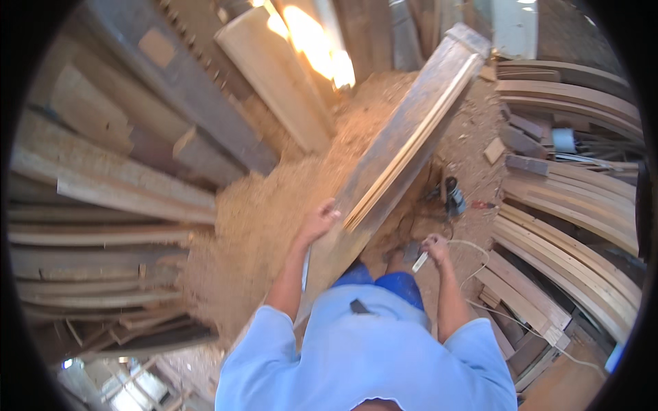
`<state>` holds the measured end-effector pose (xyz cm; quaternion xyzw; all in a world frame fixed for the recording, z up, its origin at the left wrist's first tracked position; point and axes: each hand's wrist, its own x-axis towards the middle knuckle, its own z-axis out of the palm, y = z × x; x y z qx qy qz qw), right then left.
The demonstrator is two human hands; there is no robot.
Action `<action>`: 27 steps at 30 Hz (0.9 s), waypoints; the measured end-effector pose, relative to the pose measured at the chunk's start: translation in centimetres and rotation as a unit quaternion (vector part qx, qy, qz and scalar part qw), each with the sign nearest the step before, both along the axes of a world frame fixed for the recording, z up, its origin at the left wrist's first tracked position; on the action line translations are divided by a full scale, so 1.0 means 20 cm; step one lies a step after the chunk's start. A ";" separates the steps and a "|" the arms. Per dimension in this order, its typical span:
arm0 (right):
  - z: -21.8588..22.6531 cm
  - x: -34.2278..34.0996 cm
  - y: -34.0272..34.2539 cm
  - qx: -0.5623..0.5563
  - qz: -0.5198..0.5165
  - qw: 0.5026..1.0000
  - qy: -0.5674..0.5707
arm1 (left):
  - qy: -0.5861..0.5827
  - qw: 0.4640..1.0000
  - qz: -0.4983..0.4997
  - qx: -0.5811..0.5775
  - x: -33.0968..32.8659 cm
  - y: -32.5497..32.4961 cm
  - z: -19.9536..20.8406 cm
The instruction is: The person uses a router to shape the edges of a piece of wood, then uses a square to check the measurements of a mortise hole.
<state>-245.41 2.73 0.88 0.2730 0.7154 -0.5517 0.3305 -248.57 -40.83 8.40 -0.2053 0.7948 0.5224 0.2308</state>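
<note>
My right hand (435,248) is closed on a small white plug-like block (420,262), low beside my right knee. A pale cord (473,246) runs from behind this hand toward the right; where it joins the block is hidden. My left hand (320,220) is at the near left edge of a long worn wooden bench (384,147), its fingers loosely apart with nothing seen in them. Thin pale wood strips (411,147) lie lengthwise along the bench, just right of that hand. Beside my left forearm a narrow whitish strip (305,268) shows, its kind unclear.
A black and teal power tool (452,197) stands on the floor right of the bench, near a red-handled tool (484,204). Stacked boards (569,198) line the right side; more planks (103,171) fill the left. Sawdust (274,212) covers the floor. A blue-white cup-shaped container (563,140) sits among the boards.
</note>
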 end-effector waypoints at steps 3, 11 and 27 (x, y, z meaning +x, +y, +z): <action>0.04 0.06 -0.01 0.035 -0.018 0.999 -0.010 | -0.079 0.978 0.152 -0.118 0.27 -0.36 0.24; 0.04 0.14 -0.17 0.079 0.078 0.990 -0.087 | -0.164 0.920 0.052 -0.352 0.99 -0.66 0.24; 0.49 0.03 -0.53 0.048 0.209 0.970 0.117 | 0.044 0.960 0.264 0.078 0.41 -0.36 -0.11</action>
